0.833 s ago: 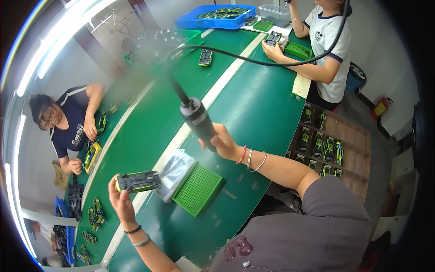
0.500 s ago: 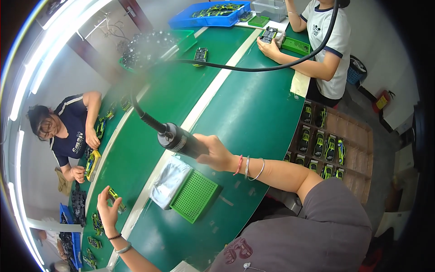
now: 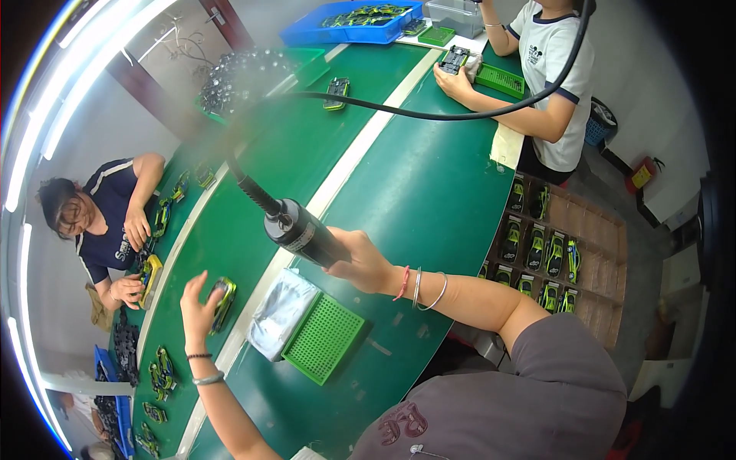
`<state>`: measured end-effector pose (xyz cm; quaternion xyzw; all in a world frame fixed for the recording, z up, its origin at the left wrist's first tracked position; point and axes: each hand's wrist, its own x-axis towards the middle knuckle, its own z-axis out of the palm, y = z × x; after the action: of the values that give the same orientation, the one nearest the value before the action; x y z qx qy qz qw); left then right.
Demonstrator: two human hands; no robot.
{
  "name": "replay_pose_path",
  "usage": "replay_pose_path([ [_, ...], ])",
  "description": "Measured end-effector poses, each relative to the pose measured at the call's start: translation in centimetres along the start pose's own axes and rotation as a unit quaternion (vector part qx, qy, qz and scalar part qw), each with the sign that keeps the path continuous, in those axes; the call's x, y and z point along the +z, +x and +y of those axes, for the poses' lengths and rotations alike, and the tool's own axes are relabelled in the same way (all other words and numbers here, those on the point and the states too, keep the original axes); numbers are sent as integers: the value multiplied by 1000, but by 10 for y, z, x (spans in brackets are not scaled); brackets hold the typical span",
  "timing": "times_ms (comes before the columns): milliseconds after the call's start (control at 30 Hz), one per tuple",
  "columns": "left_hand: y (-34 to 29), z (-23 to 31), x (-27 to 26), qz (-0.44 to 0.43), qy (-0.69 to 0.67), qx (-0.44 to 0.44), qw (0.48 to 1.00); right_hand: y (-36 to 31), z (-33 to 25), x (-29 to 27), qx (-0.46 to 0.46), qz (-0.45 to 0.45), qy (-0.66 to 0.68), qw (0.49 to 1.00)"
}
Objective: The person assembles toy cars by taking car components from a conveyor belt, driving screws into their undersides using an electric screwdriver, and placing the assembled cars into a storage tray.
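Observation:
My right hand (image 3: 356, 261) grips a black corded electric screwdriver (image 3: 295, 230) over the middle of the green table; its tip is hidden by the hand. My left hand (image 3: 199, 310) is raised over the table, fingers curved around a green and black toy car (image 3: 223, 305). The car is smeared by motion, and its contact with the fingers is partly hidden. Between my hands lie a green perforated basket (image 3: 323, 337) and, against its left side, a container covered in clear plastic (image 3: 282, 314).
More toy cars (image 3: 162, 374) lie along the table's left side. A co-worker (image 3: 115, 222) handles a yellow piece (image 3: 151, 280) there; another (image 3: 548, 84) holds a car chassis (image 3: 455, 60). A black cable (image 3: 445, 117) arches overhead. A compartmented box (image 3: 567, 261) of cars stands right.
My left hand has moved up and slightly right with the toy car. My right hand and the electric screwdriver stay nearly in place. The left co-worker's upper hand has shifted left.

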<state>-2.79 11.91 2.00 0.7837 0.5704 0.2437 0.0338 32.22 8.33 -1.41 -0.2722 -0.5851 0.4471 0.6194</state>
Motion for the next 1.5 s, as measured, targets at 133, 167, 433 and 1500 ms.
replay_pose_path([
  [133, 44, 39, 10, -1, -8, 34, 999, -1, -4, -6, 13, -4, 11, 1000],
  [167, 50, 47, 14, -6, -1, 47, 999, -1, -2, -7, 16, -7, 13, 1000],
  [433, 84, 53, 69, -106, 22, 64, 992, 1, -4, -11, 31, -30, 11, 999],
  [1500, 16, 16, 6, 96, 67, -26, 993, -2, -1, -9, 5, -38, -2, 999],
])
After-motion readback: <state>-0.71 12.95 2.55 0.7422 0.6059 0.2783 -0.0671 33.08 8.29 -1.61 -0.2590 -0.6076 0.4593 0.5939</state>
